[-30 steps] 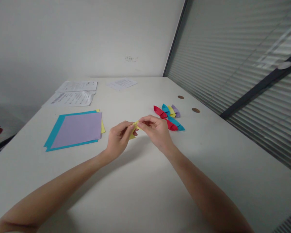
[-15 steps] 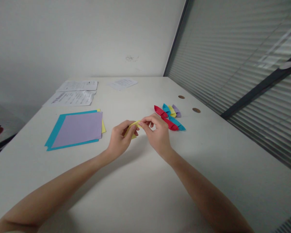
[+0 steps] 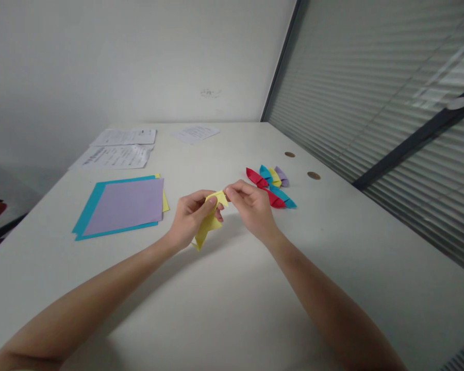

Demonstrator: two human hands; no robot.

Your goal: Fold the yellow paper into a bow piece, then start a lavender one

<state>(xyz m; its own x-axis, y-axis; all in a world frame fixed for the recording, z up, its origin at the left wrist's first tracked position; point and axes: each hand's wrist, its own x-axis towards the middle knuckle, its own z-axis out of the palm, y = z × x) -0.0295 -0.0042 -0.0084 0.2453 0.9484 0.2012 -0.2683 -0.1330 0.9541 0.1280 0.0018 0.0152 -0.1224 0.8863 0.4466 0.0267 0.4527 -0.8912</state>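
Both the left hand and right hand pinch the yellow folded paper, beside folded pieces.

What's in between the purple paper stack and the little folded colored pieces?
The head view shows the left hand and right hand there, pinching a folded yellow paper together.

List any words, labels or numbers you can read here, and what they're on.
No text is legible.
Front white sheet, far left: lines of print, too blurred to read.
White sheet behind it: print too small to read.
Third white sheet, further right: print too small to read.
Yellow paper held in the left hand and right hand: no print visible.
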